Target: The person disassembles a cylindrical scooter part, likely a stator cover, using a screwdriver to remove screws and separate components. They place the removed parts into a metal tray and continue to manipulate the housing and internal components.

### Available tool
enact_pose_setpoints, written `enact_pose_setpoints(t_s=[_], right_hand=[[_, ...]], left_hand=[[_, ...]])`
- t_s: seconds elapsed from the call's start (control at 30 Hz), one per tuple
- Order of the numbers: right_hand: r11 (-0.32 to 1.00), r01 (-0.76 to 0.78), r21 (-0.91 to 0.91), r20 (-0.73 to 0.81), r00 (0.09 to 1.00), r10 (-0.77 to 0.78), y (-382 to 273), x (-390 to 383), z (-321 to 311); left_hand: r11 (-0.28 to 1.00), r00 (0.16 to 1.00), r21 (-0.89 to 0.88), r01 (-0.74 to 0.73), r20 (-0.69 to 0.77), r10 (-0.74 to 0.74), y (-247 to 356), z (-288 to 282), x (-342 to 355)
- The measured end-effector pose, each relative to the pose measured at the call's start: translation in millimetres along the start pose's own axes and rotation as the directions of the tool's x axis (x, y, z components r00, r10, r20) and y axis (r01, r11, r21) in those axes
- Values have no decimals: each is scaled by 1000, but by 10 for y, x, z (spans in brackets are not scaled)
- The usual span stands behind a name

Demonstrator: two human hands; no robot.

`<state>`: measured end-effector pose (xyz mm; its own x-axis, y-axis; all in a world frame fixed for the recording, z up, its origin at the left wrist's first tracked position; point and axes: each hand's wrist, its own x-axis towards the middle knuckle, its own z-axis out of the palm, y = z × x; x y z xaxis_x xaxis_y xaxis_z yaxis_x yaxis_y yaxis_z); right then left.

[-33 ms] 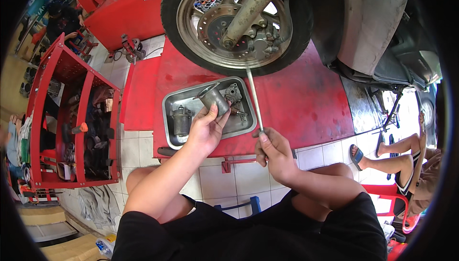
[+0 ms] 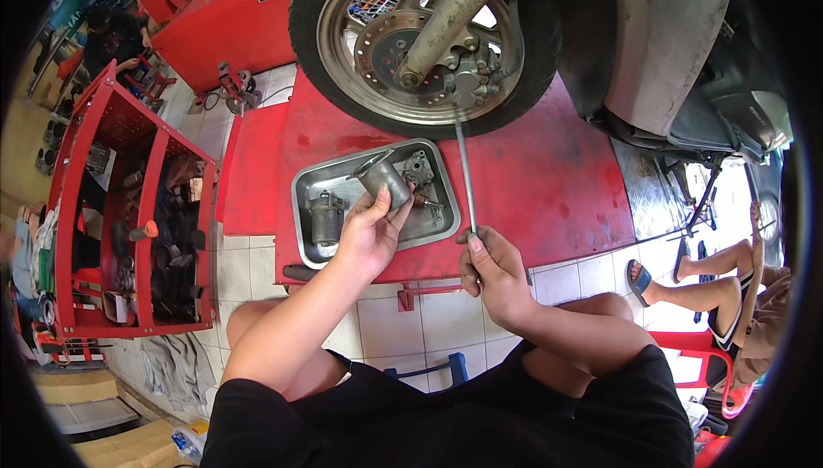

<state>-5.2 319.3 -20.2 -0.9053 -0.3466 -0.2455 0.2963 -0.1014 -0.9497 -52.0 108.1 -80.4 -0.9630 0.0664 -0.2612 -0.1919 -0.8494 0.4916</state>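
Observation:
My left hand (image 2: 370,230) is wrapped round a grey metal cylindrical housing (image 2: 383,180) with a flared, open-looking end, held tilted over a metal tray (image 2: 445,226). A thin metal rod (image 2: 465,165) rises from my closed right hand (image 2: 492,264); its lower end is hidden by the fingers. The rod's far tip reaches up in front of the motorcycle's front wheel (image 2: 426,122), and I cannot tell whether it touches. Inside the tray lie a second, capped metal cylinder (image 2: 326,218) and a small cast metal part (image 2: 418,167).
The tray stands on a red platform (image 2: 549,185) beneath the wheel. At left is a red tool rack (image 2: 154,211) full of parts. A blue stool (image 2: 457,369) shows between my legs. To the right sits a person (image 2: 759,305); another person (image 2: 111,39) is far left.
The rod's tip has shifted slightly right and away from me, with my right hand following a little. My left hand and the cylindrical housing stay where they were.

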Motion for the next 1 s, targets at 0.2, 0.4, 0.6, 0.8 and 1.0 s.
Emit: enact_pose_setpoints(t_s=[0.2, 0.4, 0.6, 0.8, 1.0], right_hand=[[969, -205, 136, 100, 976, 192, 207, -96, 95], [974, -159, 159, 29, 987, 156, 151, 4, -5], [971, -208, 120, 102, 975, 196, 234, -120, 119], [975, -172, 141, 105, 982, 157, 290, -48, 91], [987, -133, 91, 59, 990, 128, 228, -37, 86]], left_hand=[[1000, 1000, 1, 11, -13, -11, -43, -16, 35], [999, 999, 25, 25, -24, -24, -74, 16, 3], [999, 999, 29, 22, -24, -22, -55, -9, 31], [1000, 1000, 10, 29, -11, -29, -102, -27, 26], [999, 1000, 42, 21, -2, -21, -51, -48, 8]])
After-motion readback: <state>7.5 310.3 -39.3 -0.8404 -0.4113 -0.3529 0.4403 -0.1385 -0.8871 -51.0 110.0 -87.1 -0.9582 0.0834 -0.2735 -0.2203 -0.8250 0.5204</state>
